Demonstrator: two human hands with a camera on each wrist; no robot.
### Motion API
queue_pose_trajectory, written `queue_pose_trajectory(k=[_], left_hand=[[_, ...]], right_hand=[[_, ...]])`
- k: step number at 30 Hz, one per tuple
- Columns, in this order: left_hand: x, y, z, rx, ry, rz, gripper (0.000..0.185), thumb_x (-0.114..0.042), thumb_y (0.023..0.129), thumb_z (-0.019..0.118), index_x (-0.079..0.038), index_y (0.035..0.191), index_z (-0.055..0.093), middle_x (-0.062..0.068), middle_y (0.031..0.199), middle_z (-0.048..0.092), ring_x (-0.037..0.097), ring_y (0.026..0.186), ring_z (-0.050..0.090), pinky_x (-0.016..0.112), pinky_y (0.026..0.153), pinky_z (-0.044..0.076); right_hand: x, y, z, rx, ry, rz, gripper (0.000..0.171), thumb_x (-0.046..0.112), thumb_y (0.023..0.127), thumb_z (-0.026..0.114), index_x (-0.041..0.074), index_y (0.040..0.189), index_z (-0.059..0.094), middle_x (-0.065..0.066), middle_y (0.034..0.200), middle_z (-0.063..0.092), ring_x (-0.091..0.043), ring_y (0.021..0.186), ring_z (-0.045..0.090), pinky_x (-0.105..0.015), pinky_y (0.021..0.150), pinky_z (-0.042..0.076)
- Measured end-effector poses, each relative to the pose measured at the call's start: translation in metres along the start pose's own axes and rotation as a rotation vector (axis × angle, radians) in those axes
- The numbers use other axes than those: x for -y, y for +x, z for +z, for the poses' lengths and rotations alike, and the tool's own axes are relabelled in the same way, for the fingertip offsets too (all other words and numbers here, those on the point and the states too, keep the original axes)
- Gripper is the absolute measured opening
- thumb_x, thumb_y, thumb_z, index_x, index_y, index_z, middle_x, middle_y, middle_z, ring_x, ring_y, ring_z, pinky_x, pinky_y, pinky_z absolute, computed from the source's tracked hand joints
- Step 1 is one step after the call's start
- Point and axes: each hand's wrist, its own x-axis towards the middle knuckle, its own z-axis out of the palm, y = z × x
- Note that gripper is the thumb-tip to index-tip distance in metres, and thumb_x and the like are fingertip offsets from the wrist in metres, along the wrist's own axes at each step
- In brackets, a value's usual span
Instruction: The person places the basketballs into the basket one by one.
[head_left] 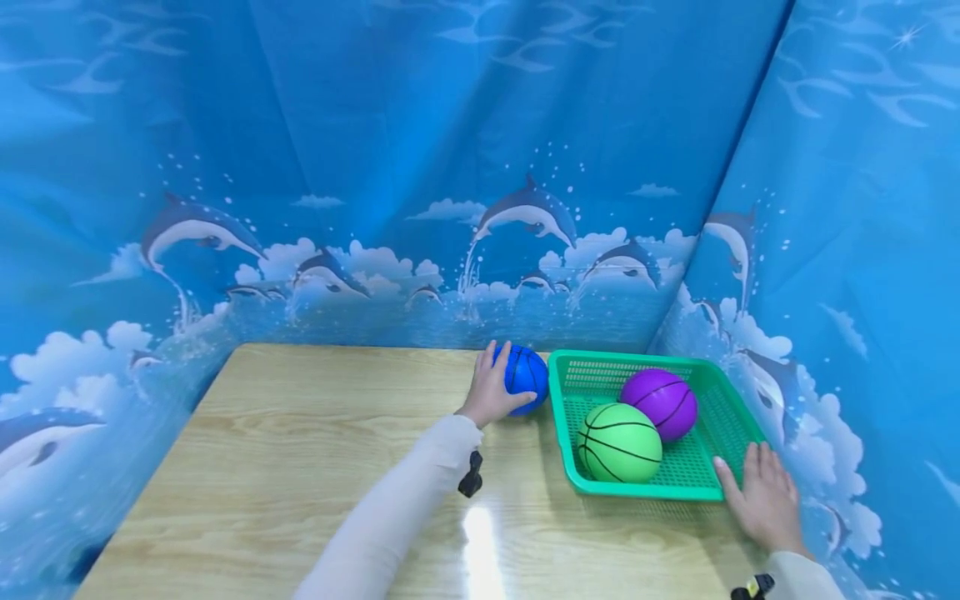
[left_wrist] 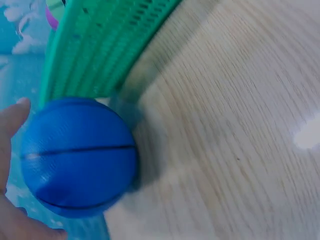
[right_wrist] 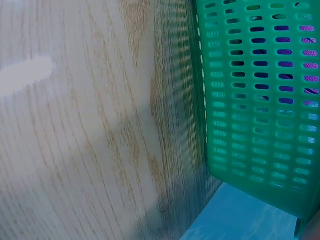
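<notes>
A blue ball (head_left: 527,375) sits on the wooden table (head_left: 285,450), touching the left wall of a green mesh basket (head_left: 577,379). My left hand (head_left: 501,385) grips the ball from the left, thumb underneath and fingers over the top. In the left wrist view the blue ball (left_wrist: 77,157) fills the lower left, with the basket wall (left_wrist: 110,45) right behind it. A green ball (head_left: 619,442) and a purple ball (head_left: 661,402) lie in the basket. My right hand (head_left: 753,482) rests with straight fingers on the basket's near right corner.
Blue dolphin-print curtains (head_left: 450,167) wall the table at the back and on both sides, close behind the basket. Bare tabletop stretches left of my left arm. The right wrist view shows the basket's side wall (right_wrist: 260,100) and the table (right_wrist: 75,125).
</notes>
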Motion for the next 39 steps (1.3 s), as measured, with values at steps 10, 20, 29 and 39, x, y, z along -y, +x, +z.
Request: queue_pose_trajectory(k=[10,20,29,39], left_hand=[[0.022,0.008,0.007,-0.004,-0.137,-0.112,0.112,-0.042,0.076,0.079,-0.012,0.155,0.006,0.017,0.160,0.009,0.040,0.145,0.011,0.059,0.111,0.026],[0.027,0.007,0.013,-0.009,-0.166,-0.122,0.109,-0.040,0.075,0.081,-0.017,0.156,0.010,0.017,0.158,0.014,0.042,0.141,0.021,0.058,0.108,0.032],[0.025,0.002,0.018,-0.075,-0.145,-0.162,0.104,-0.038,0.069,0.086,-0.017,0.151,0.026,0.021,0.151,0.018,0.045,0.134,0.027,0.059,0.101,0.039],[0.038,0.002,0.021,-0.078,-0.243,-0.111,0.105,-0.032,0.070,0.086,-0.016,0.153,0.023,0.012,0.155,0.027,0.038,0.136,0.034,0.055,0.105,0.038]], right_hand=[[0.003,0.000,0.000,0.006,-0.006,0.006,0.080,0.046,0.103,0.024,-0.020,0.143,0.003,-0.044,0.146,0.000,-0.059,0.135,-0.001,-0.072,0.103,0.003],[0.002,0.002,0.000,0.019,-0.001,0.018,0.081,0.048,0.103,0.024,-0.019,0.144,0.001,-0.044,0.146,-0.002,-0.059,0.135,-0.003,-0.072,0.103,0.002],[0.001,0.002,-0.001,0.036,-0.012,0.032,0.083,0.049,0.103,0.024,-0.019,0.143,0.001,-0.044,0.146,-0.002,-0.059,0.135,-0.002,-0.072,0.104,0.002],[0.002,0.000,-0.002,0.028,-0.008,0.024,0.083,0.049,0.103,0.025,-0.019,0.143,0.002,-0.044,0.146,-0.001,-0.059,0.135,-0.002,-0.072,0.104,0.002]])
